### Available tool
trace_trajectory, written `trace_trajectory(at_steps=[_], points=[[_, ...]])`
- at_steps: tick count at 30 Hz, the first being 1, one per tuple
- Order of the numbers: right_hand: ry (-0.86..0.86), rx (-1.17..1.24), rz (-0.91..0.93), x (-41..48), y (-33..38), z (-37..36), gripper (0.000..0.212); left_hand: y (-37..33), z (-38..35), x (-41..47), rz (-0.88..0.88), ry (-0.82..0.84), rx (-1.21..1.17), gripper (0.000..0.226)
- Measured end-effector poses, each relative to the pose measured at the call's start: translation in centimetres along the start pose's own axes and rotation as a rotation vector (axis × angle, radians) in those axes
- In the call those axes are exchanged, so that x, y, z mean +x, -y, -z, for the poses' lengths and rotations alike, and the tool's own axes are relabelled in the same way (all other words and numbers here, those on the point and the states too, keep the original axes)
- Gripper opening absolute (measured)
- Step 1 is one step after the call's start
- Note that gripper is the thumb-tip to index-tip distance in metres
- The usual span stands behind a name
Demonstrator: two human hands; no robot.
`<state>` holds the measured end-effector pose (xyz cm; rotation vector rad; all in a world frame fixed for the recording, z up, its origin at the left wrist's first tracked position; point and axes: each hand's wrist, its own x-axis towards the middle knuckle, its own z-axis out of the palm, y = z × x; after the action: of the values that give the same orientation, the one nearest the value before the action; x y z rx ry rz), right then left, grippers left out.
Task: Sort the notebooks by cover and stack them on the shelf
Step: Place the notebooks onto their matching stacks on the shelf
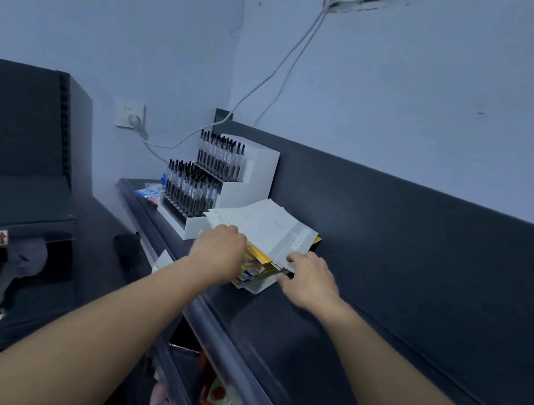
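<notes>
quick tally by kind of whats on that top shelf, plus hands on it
pile of notebooks: 1 (covers overlap too much to count singly)
white pen stand: 1
blue packet behind the stand: 1
hands gripping the pile: 2, left hand and right hand
total: 5

A stack of notebooks (266, 233) lies on the dark shelf (309, 332), just beside a white pen rack (256, 173); the left hand (217, 250) curls over its near-left edge; the right hand (310, 285) pinches its near-right corner, thumb on the white top cover.
</notes>
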<state>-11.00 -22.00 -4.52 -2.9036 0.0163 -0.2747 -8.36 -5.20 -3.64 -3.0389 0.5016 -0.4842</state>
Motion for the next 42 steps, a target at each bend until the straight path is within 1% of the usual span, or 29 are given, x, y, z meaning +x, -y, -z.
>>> trace_trajectory(at_steps=[3, 5, 7, 8, 9, 11, 12, 14, 15, 17, 20, 23, 27, 32, 36, 39, 41, 42], points=[[-0.011, 0.086, -0.105, 2.5, -0.1, -0.9, 0.049, 1.3, -1.7, 3.4, -0.063, -0.004, -0.001, 0.029], [-0.008, 0.184, -0.207, 4.0, 0.0, -1.4, 0.05, 2.0, -2.6, 5.3, -0.082, 0.038, 0.02, 0.039], [0.0, 0.322, -0.309, 5.3, 0.0, -1.9, 0.048, 2.5, -3.4, 6.9, -0.081, 0.094, 0.037, 0.05], [-0.004, 0.424, -0.363, 5.8, 0.1, -2.1, 0.045, 2.8, -3.7, 7.5, -0.091, 0.1, 0.045, 0.052], [-0.013, 0.544, -0.413, 6.3, 0.2, -2.4, 0.042, 3.1, -3.7, 7.9, -0.113, 0.085, 0.052, 0.049], [-0.052, 0.777, -0.511, 6.9, 0.2, -2.9, 0.035, 3.7, -3.5, 8.7, -0.181, 0.012, 0.037, 0.033], [-0.083, 0.862, -0.562, 7.1, 0.2, -3.0, 0.031, 4.0, -3.4, 9.0, -0.213, -0.012, 0.008, 0.024], [-0.131, 0.995, -0.654, 7.3, 0.1, -3.0, 0.03, 4.6, -3.4, 9.8, -0.238, -0.026, -0.11, 0.013], [-0.135, 1.052, -0.69, 7.4, 0.0, -2.9, 0.029, 4.8, -3.5, 10.1, -0.241, -0.027, -0.179, 0.011], [-0.123, 1.148, -0.743, 7.5, -0.1, -2.7, 0.024, 5.0, -4.1, 10.7, -0.251, -0.021, -0.278, 0.019], [-0.1, 1.16, -0.775, 7.2, -0.2, -2.1, 0.028, 5.0, -4.9, 11.4, -0.243, -0.027, -0.349, 0.035], [-0.092, 1.12, -0.778, 6.8, 0.2, -1.2, 0.024, 4.8, -5.0, 11.4, -0.226, -0.033, -0.382, 0.039], [-0.076, 1.137, -0.787, 6.6, 0.7, -0.3, 0.019, 4.4, -4.3, 10.7, -0.189, -0.019, -0.378, 0.043], [-0.08, 1.289, -0.808, 6.7, 0.4, 0.3, 0.022, 4.0, -3.4, 10.1, -0.141, 0.005, -0.387, 0.055], [-0.042, 1.341, -0.82, 7.0, -0.2, 0.4, 0.025, 3.8, -3.2, 10.1, -0.087, -0.019, -0.442, 0.052], [-0.037, 1.378, -0.795, 6.8, -0.8, 0.4, 0.022, 3.3, -3.3, 10.3, -0.055, -0.041, -0.481, 0.05], [-0.047, 1.398, -0.778, 6.4, -1.1, 0.3, 0.015, 3.0, -3.1, 10.3, -0.034, -0.042, -0.593, 0.042], [-0.057, 1.415, -0.772, 6.1, -1.2, 0.3, 0.01, 2.8, -2.8, 10.4, -0.017, -0.031, -0.676, 0.034]])
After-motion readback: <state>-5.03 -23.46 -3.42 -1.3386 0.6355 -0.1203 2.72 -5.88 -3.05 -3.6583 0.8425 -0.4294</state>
